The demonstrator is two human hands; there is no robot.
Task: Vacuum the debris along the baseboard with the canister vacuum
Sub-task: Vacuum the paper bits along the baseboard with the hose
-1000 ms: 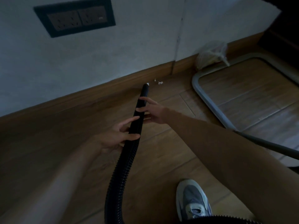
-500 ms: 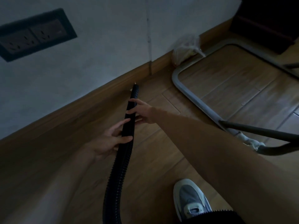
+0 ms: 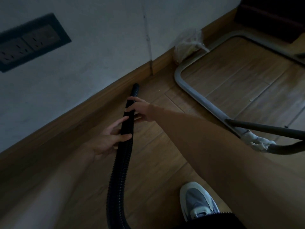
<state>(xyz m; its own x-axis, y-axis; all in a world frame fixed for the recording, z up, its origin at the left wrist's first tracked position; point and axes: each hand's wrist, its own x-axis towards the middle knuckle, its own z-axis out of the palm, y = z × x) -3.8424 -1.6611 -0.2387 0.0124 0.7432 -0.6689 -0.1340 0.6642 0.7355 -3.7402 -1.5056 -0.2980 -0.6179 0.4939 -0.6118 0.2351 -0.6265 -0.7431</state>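
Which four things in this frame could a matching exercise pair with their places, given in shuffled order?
Things:
1 vacuum hose
2 socket plate
3 shoe
4 plastic bag

Places:
A on the wall
B against the baseboard, beside the grey frame
C held by the left hand and right hand
D on the floor, bottom right

Pairs: 1-C, 2-A, 3-D, 4-B
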